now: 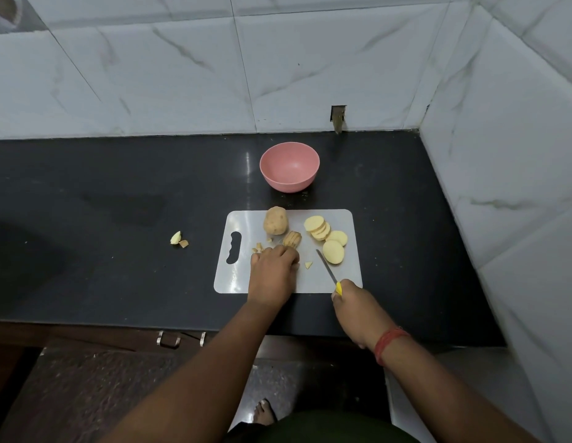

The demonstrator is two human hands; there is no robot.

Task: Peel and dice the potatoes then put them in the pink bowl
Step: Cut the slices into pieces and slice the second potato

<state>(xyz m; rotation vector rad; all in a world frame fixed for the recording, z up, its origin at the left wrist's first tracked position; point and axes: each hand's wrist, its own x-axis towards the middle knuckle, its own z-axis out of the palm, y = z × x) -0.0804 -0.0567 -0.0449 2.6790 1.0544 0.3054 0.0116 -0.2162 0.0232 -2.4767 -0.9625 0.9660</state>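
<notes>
The right hand (353,303) grips a yellow-handled knife (329,271), blade tilted over the white plastic cutting board (339,276). The left hand (272,270) curls over cut potato pieces. An unpeeled brown potato (275,220) and pale round slices (324,238) lie on the board; the empty pink bowl (289,166) stands beyond on the black tabletop (118,219).

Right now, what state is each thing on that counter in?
Pink bowl: upright, empty.
Whole potato: unpeeled, uncut.
Potato slices: peeled, cut in rounds, not diced.
Knife: gripped by right hand, tip on the cutting board.
Left hand: covers pieces on the board.
Scraps: loose on the counter.
</notes>
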